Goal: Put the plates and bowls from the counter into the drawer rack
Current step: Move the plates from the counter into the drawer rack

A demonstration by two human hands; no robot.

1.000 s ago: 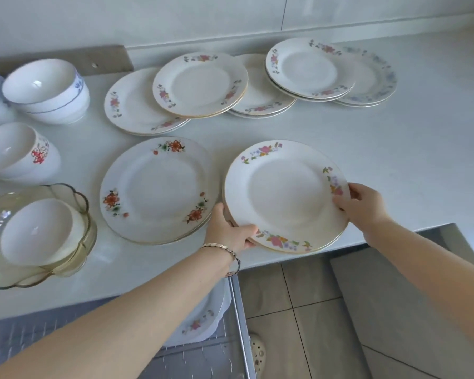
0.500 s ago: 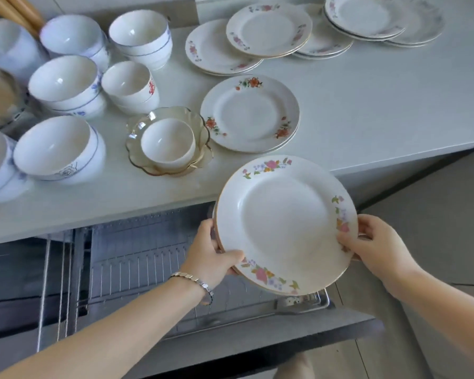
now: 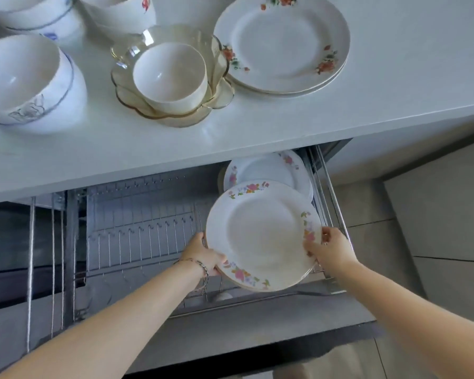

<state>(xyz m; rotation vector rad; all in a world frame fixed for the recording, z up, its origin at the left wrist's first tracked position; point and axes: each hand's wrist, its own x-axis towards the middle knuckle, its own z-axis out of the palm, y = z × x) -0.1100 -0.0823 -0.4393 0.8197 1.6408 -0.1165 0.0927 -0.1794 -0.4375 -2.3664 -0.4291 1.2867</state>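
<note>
Plate (image 3: 260, 236) now down over rack (image 3: 137, 231), perhaps doubled, gripped by left hand (image 3: 203, 254), right hand (image 3: 331, 250)

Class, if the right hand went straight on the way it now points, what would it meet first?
Probably the racked plate behind the held plate that the right hand grips; depth is unclear.

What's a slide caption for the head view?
Left hand and right hand hold a pink-flowered plate over the drawer rack, near a racked plate; bowls and red-flowered plates sit on the counter.
</note>
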